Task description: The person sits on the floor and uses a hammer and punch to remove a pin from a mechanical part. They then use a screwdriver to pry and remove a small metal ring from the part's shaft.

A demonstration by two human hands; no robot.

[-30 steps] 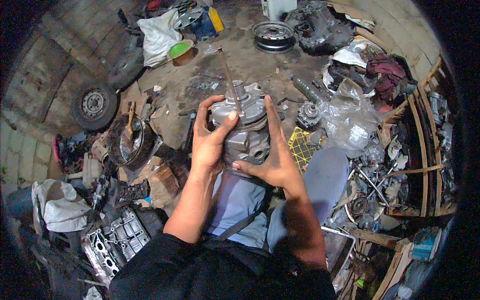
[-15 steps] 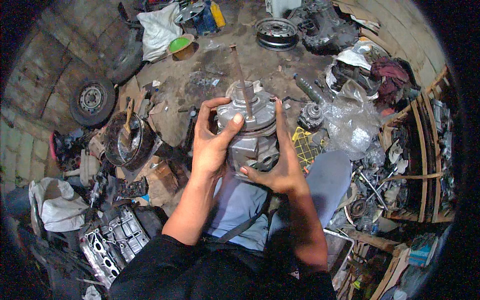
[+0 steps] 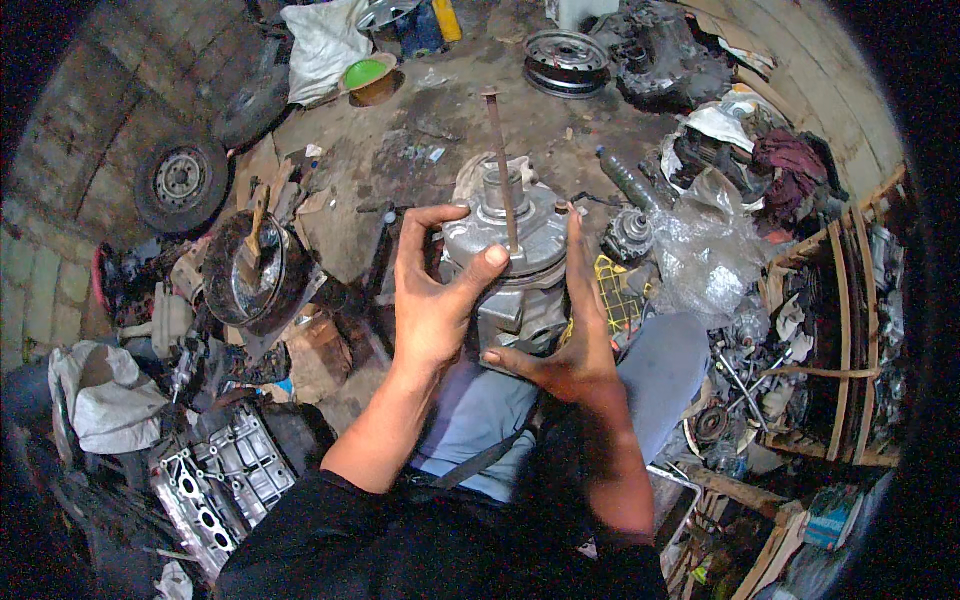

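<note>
While both bare hands are working together in the head view, the metal housing [image 3: 530, 305] is standing between them, in front of the body and above the person's legs [image 3: 660, 375]; whether the legs are carrying some weight, I cannot tell. The left hand [image 3: 428, 315] is curling around the left side, its fingertips lying at the rim of the upper plate [image 3: 545, 240] and its thumb resting near the foot of the long bolt [image 3: 502, 165]. The right hand [image 3: 578, 365] is wrapping the other side, its fingers reaching up along the wall and its thumb lying low at the front. Both grips are standing about as wide as the housing, and they are having hold of it. For doing this well, I think the hands should be pressing evenly, because one loose side could be letting a probably heavy piece tip. The long bolt is rising high and leaning slightly, so the left thumb should not be pushing it sideways. Where the upper plate is meeting the part below, fingertips should be staying out, as they could be getting pinched. Since the yellow grid piece [image 3: 620, 295] is lying just beyond the right hand, any turning should be slow.
</note>
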